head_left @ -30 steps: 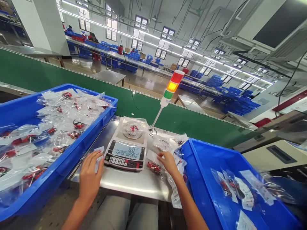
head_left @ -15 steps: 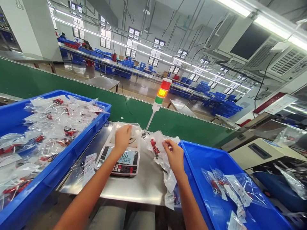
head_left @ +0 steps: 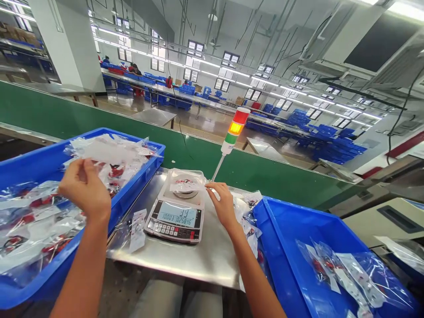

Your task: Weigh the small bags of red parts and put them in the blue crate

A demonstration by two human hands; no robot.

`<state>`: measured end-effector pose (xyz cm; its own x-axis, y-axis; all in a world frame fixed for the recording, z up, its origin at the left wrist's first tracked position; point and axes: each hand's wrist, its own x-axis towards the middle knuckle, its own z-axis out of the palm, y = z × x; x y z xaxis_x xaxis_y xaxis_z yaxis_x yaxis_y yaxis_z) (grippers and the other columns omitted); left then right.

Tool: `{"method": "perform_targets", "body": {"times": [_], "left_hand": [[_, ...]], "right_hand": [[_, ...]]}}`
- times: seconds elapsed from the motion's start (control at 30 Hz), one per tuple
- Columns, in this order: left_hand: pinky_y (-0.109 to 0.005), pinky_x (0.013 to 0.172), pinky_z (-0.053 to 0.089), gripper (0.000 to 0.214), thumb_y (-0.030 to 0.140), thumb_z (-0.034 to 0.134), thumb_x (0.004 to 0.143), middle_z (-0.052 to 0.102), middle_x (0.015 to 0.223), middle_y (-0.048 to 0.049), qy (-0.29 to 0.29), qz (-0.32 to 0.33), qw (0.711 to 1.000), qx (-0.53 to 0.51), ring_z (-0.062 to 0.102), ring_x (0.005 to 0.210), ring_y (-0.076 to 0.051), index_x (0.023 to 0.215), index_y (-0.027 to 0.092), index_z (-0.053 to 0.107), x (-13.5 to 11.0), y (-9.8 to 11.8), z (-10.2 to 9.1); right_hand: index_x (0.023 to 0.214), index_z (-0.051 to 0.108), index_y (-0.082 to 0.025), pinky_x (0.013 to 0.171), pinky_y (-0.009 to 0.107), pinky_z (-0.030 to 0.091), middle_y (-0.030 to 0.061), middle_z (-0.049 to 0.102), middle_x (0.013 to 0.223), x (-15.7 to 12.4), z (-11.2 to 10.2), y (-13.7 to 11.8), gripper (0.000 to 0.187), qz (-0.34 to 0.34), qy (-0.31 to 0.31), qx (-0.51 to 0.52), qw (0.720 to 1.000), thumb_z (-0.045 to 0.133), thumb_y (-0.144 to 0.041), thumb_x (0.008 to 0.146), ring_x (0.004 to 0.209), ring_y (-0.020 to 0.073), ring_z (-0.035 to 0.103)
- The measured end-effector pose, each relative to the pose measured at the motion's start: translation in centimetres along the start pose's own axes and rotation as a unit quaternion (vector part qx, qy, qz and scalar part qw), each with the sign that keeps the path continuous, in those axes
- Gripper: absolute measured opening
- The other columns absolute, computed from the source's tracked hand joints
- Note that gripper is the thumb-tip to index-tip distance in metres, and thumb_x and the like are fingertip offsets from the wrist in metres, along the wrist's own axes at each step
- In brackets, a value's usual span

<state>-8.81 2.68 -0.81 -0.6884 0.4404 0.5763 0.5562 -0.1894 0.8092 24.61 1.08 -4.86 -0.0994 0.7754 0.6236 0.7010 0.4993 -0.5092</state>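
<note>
Clear bag (head_left: pixel 185 183) lying on digital scale (head_left: pixel 175 225) | left hand (head_left: pixel 84 187) pinching second bag (head_left: pixel 106 150) above full blue crate (head_left: pixel 145 176) | right hand (head_left: pixel 223 205) open, fingertips (head_left: pixel 212 186) on scale's bag | other blue crate (head_left: pixel 274 234) holds few bags

The person's bare left hand (head_left: pixel 85 187) is raised at the end of a bare forearm (head_left: pixel 77 265), its fingers curled inward and thumb pinched toward them. The bare right hand (head_left: pixel 225 206) reaches farther forward, low, its fingers (head_left: pixel 215 187) extended, wrist gently bent.
</note>
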Motion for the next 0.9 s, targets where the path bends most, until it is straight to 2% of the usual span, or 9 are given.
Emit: {"method": "perform_targets", "body": {"times": [0.1, 0.17, 0.23, 0.3, 0.37, 0.47, 0.6, 0.73, 0.9], "left_hand": [[-0.064, 0.11, 0.044, 0.035, 0.037, 0.047, 0.096, 0.067, 0.129, -0.0099, 0.049, 0.045, 0.996, 0.066, 0.057, 0.129, -0.035, 0.123, 0.021, 0.062, 0.4, -0.1, -1.3], [-0.071, 0.116, 0.032, 0.046, 0.038, 0.051, 0.096, 0.054, 0.148, -0.01, 0.021, 0.105, 0.99, 0.097, 0.039, 0.144, -0.038, 0.138, 0.019, 0.049, -0.1, 0.0, -1.5], [-0.075, 0.116, 0.028, 0.053, 0.037, 0.054, 0.096, 0.047, 0.153, -0.0121, -0.013, 0.157, 0.983, 0.097, 0.031, 0.147, -0.041, 0.143, 0.016, 0.042, -1.3, 0.3, -1.2], [-0.07, 0.117, 0.033, 0.047, 0.032, 0.051, 0.098, 0.051, 0.148, -0.0152, -0.058, 0.185, 0.979, 0.071, 0.038, 0.144, -0.039, 0.14, 0.011, 0.047, -3.2, 0.8, -0.5], [-0.062, 0.119, 0.036, 0.04, 0.03, 0.049, 0.099, 0.056, 0.143, -0.0165, -0.115, 0.191, 0.974, 0.043, 0.044, 0.141, -0.035, 0.134, 0.012, 0.054, -5.3, 1.2, 0.4], [-0.056, 0.119, 0.037, 0.034, 0.032, 0.046, 0.099, 0.059, 0.138, -0.014, -0.181, 0.184, 0.966, 0.016, 0.047, 0.139, -0.032, 0.128, 0.018, 0.059, -8.1, 1.5, 1.5], [-0.052, 0.117, 0.039, 0.033, 0.032, 0.043, 0.1, 0.061, 0.135, -0.0138, -0.234, 0.174, 0.957, 0.005, 0.05, 0.136, -0.031, 0.123, 0.018, 0.061, -10.3, 1.2, 2.0], [-0.051, 0.114, 0.041, 0.033, 0.031, 0.042, 0.101, 0.064, 0.13, -0.0151, -0.252, 0.174, 0.952, 0.002, 0.054, 0.131, -0.031, 0.119, 0.015, 0.063, -11.0, 1.1, 2.0], [-0.049, 0.112, 0.044, 0.029, 0.027, 0.043, 0.101, 0.066, 0.126, -0.014, -0.272, 0.209, 0.939, -0.02, 0.057, 0.127, -0.028, 0.114, 0.015, 0.065, -11.6, 1.5, 3.2]], "right_hand": [[0.101, 0.072, -0.024, 0.093, 0.039, 0.047, 0.0056, 0.075, 0.104, -1.7, -1.8, 1.8, 0.026, 0.04, -0.006, -0.027, 0.999, 0.047, -0.031, 0.101, 0.103, 0.0246, 0.062], [0.101, 0.072, -0.023, 0.094, 0.04, 0.046, 0.0071, 0.075, 0.105, -2.7, -3.1, 3.3, 0.027, 0.081, -0.017, -0.078, 0.993, 0.047, -0.031, 0.099, 0.105, 0.0256, 0.062], [0.106, 0.072, -0.021, 0.096, 0.042, 0.046, 0.0093, 0.074, 0.11, -3.7, -4.2, 5.0, 0.026, 0.149, -0.057, -0.163, 0.974, 0.049, -0.03, 0.097, 0.112, 0.0284, 0.06], [0.122, 0.067, -0.02, 0.096, 0.046, 0.046, 0.0127, 0.067, 0.127, -4.9, -4.8, 6.6, 0.033, 0.248, -0.123, -0.257, 0.926, 0.056, -0.034, 0.095, 0.123, 0.0341, 0.054], [0.143, 0.052, -0.021, 0.093, 0.05, 0.047, 0.0163, 0.053, 0.146, -6.2, -4.8, 7.9, 0.059, 0.338, -0.205, -0.319, 0.861, 0.066, -0.043, 0.089, 0.13, 0.0405, 0.049], [0.155, 0.034, -0.025, 0.092, 0.047, 0.048, 0.0179, 0.043, 0.155, -7.8, -4.0, 9.0, 0.081, 0.374, -0.284, -0.346, 0.812, 0.071, -0.045, 0.086, 0.131, 0.0404, 0.049], [0.147, 0.044, -0.026, 0.085, 0.038, 0.048, 0.0143, 0.061, 0.136, -8.0, -3.3, 9.3, 0.052, 0.332, -0.268, -0.392, 0.815, 0.057, -0.035, 0.097, 0.121, 0.0321, 0.059], [0.124, 0.06, -0.019, 0.077, 0.03, 0.044, 0.0128, 0.073, 0.112, -7.3, -3.8, 9.2, 0.027, 0.327, -0.248, -0.408, 0.816, 0.048, -0.025, 0.101, 0.104, 0.0258, 0.068], [0.103, 0.065, -0.019, 0.067, 0.026, 0.038, 0.0098, 0.075, 0.097, -6.9, -5.3, 8.3, 0.025, 0.334, -0.212, -0.411, 0.821, 0.04, -0.021, 0.103, 0.09, 0.0222, 0.071]]}}
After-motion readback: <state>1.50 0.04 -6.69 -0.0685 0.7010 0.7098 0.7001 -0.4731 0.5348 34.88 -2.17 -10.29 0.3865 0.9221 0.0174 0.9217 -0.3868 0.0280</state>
